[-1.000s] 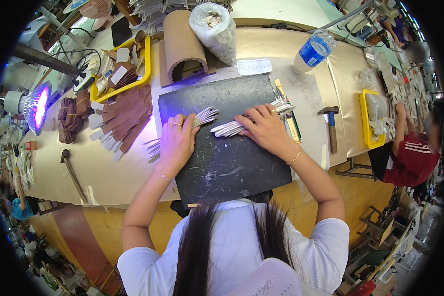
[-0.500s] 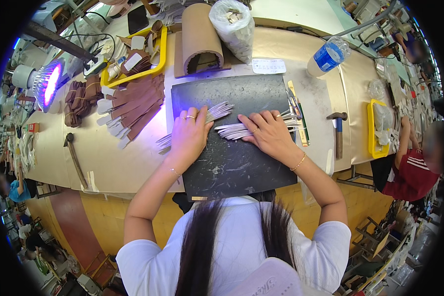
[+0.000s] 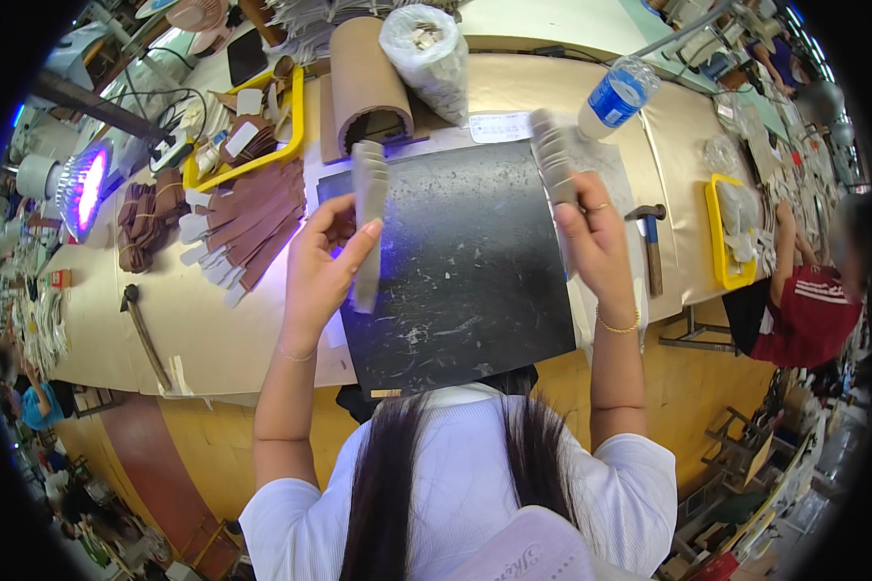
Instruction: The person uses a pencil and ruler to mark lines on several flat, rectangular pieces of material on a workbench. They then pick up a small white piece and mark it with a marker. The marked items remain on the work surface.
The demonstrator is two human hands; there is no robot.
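Two bundles of flat grey strips are held up over the black mat (image 3: 455, 261), one per hand. My left hand (image 3: 322, 254) is closed round one strip bundle (image 3: 370, 184) above the mat's left edge, thumb across its front. At the right edge, my right hand (image 3: 596, 237) grips the other strip bundle (image 3: 552, 153) near its lower part, thumb on the near side. Both bundles stand roughly upright, their upper ends stepped and slightly fanned. The strips are a little blurred, and my palms hide part of them.
Brown strips with pale ends (image 3: 252, 228) lie fanned on the left, beside a yellow tray (image 3: 297, 116) and a lit lamp (image 3: 89, 189). A hammer (image 3: 145, 339) lies left, another hammer (image 3: 652, 247) right. Behind the mat are a brown tube (image 3: 370, 82) and a bottle (image 3: 615, 102).
Both hands have lifted their strip bundles off the mat and moved apart, the left one leftward and the right one rightward. The bundles turned from lying flat to upright.
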